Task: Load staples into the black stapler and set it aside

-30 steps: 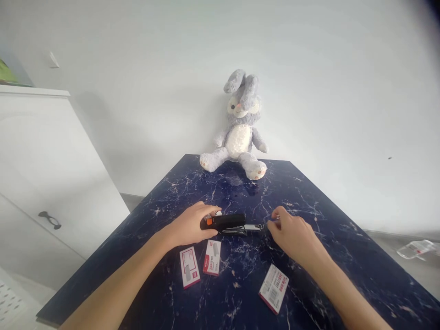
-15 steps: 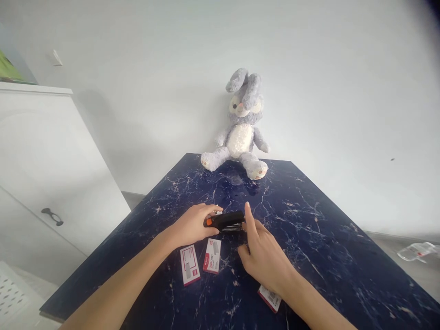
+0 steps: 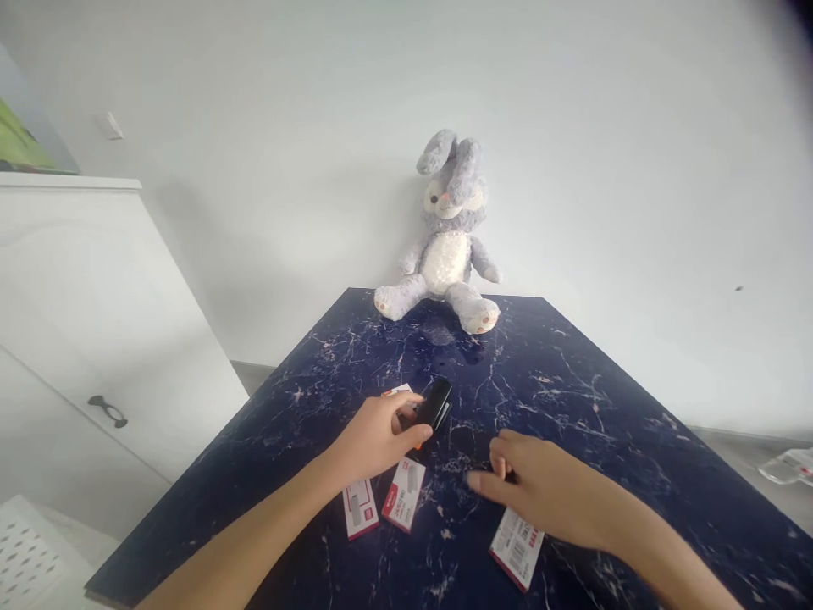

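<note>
The left hand (image 3: 374, 436) grips the stapler (image 3: 436, 402) just below frame centre, its long axis slanting toward upper right; the right hand (image 3: 539, 483), half-curled, lies apart at lower right, contents unclear.

We log the worktop (image 3: 508, 364) as dark navy, veined white like marble. Stapler (image 3: 436, 403): black, with a bit of orange. Small boxes (image 3: 405, 493): white and red. Plush rabbit (image 3: 446, 229): grey-lilac, cream belly, pink nose. Cabinet (image 3: 95, 280): white, dark handle (image 3: 107, 412). Wall (image 3: 285, 110): plain pale grey.
</note>
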`<state>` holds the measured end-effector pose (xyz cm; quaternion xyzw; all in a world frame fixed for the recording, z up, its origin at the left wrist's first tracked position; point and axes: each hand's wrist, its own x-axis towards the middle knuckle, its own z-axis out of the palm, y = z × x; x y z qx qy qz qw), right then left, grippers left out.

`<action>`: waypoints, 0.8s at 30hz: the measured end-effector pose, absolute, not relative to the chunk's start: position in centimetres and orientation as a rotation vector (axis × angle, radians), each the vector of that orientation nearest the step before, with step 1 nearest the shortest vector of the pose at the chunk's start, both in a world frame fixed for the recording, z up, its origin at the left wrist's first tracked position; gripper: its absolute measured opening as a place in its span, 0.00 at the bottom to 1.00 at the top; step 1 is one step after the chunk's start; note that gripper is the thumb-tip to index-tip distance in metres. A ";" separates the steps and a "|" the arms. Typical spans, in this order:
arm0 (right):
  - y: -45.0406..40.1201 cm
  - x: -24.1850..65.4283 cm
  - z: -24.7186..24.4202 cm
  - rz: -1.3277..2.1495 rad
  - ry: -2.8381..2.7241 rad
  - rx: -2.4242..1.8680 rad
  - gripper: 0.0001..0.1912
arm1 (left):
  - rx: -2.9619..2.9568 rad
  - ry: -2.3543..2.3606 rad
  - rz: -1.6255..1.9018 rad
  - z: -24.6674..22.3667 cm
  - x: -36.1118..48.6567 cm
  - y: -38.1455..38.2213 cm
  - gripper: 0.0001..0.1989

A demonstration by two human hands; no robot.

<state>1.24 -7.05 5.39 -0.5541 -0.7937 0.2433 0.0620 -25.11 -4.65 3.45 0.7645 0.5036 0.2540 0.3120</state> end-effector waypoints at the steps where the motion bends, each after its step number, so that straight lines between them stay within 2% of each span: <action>1: -7.7 1.5 5.8 0.791 -2.428 -1.659 0.23 | 2.047 1.353 0.625 3.5 -25.2 -4.7 0.23; 5: -9.8 1.1 5.8 0.835 -2.533 -1.611 0.29 | 2.080 1.415 0.493 3.6 -25.3 -5.1 0.28; 9: -10.0 0.1 4.7 0.813 -2.576 -1.504 0.33 | 1.983 1.244 0.513 4.1 -25.1 -5.4 0.31; 12: -9.4 0.2 4.9 0.827 -2.531 -1.447 0.28 | 1.937 1.141 0.474 4.9 -25.7 -5.1 0.30; 18: -8.1 1.3 6.6 0.873 -2.340 -1.607 0.17 | 1.993 1.100 0.309 5.7 -27.5 -4.4 0.27; 22: -7.8 0.8 7.1 0.694 -2.279 -1.506 0.10 | 1.983 0.948 0.251 5.3 -27.2 -4.6 0.30; 24: -8.1 -0.2 7.0 0.595 -2.245 -1.448 0.09 | 2.007 0.948 0.294 5.1 -27.3 -4.3 0.28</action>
